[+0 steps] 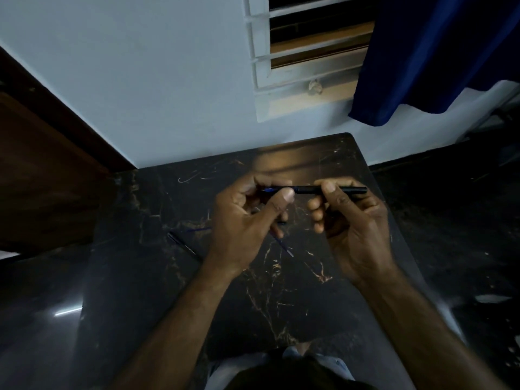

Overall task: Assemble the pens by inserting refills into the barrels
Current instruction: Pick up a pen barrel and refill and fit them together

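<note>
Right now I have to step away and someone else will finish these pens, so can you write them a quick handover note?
Left hand: pinches a blue refill between thumb and fingers, its end at the mouth of the barrel.
Right hand: holds the black barrel level above the table.
On the table: another black barrel to the left, a loose blue refill below the hands, and a second one partly hidden by the left hand.
Done: refill lined up with the held barrel; how far in it sits cannot be told.
Left: push this refill home, then assemble the parts on the table.
</note>
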`<state>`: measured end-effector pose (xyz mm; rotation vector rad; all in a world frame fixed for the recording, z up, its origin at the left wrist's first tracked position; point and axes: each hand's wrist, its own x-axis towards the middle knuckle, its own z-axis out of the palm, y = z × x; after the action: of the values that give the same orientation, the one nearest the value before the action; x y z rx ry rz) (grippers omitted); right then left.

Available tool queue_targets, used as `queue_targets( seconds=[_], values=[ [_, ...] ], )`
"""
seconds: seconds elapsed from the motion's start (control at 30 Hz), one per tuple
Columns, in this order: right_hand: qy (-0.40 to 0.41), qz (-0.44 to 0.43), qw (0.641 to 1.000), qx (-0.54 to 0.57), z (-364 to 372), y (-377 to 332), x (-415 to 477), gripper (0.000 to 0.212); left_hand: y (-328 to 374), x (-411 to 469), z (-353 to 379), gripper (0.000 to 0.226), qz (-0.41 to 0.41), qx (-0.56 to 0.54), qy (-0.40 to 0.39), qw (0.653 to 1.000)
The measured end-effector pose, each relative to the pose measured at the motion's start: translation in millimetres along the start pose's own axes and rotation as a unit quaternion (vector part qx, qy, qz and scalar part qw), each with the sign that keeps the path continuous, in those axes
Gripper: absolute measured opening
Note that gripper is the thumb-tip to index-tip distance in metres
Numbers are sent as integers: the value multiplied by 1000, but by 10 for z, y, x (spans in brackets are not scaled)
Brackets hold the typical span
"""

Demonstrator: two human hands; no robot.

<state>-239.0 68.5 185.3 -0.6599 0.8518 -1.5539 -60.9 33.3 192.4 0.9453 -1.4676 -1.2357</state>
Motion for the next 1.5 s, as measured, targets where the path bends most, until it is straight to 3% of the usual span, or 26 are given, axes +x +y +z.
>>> queue_targets(
  seconds=[0.07, 0.23, 0.37, 0.53, 0.63, 0.73, 0.8, 0.93, 1.13, 1.3, 1.4, 1.5],
  values=[
    [-3, -2, 1000, -3, 75, -3, -13, 32, -2, -6, -12, 9, -11, -15, 20, 1000],
    [-12, -15, 1000, -25, 267, -1, -50, 30, 11, 31, -61, 47, -55, -47, 56, 996],
    [4, -17, 1000, -19, 355, -13, -62, 32, 48, 29, -184, 20, -45, -143, -15, 989],
    [13, -20, 1000, -14, 394, 15, -106, 29, 38, -25, -259, 6, -37, -133, 11, 990],
    [6, -21, 1000, -14, 422, 56, -168, 30, 18, -42, -231, 31, -53, -105, 38, 992],
    [4, -25, 1000, -3, 435, 88, -231, 22, 34, -83, -240, 16, -59, -131, -7, 990],
    [6, -30, 1000, -7, 440, 105, -265, 17, 51, -123, -273, 18, -41, -143, -31, 988],
    [19, -40, 999, -17, 429, 176, -348, 16, 2, -192, -307, 4, -35, -126, -26, 991],
    [35, -46, 998, -39, 423, 299, -516, 16, -113, -255, -159, 48, -98, -72, 27, 992],
    [61, -51, 996, -37, 371, 231, -555, 15, -116, -246, -231, 23, -121, -209, -74, 968],
    [62, -54, 996, -41, 329, 176, -553, 16, -111, -257, -223, 13, -91, -181, -55, 978],
    [55, -58, 996, -44, 308, 170, -560, 15, -84, -286, -135, 23, -110, -145, 19, 983]
  ],
)
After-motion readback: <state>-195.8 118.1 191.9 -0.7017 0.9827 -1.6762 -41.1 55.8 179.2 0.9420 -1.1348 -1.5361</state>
